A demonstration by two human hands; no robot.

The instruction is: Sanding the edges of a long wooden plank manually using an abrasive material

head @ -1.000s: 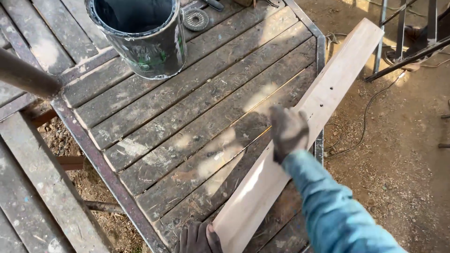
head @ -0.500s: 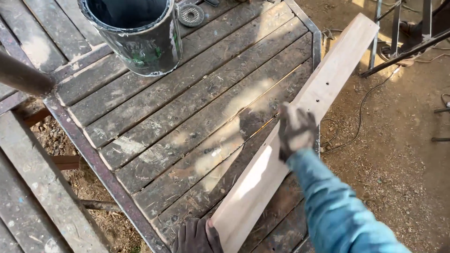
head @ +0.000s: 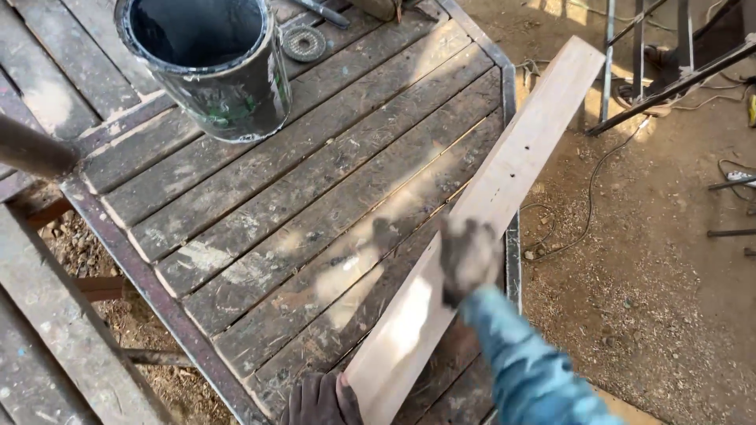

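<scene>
The right hand [head: 468, 256] has slid a little along the long board [head: 504, 181] and now sits near the middle of the frame, blurry. The board's far end has swung a bit to the left and reaches higher in the upper right. The bucket [head: 209, 67] has drifted up toward the top edge.

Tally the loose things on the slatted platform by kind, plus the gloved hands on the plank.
Pale wooden plank: 1
Dark bucket: 1
Round grinding disc: 1
Gloved hands: 2, left hand, right hand
Total: 5
</scene>
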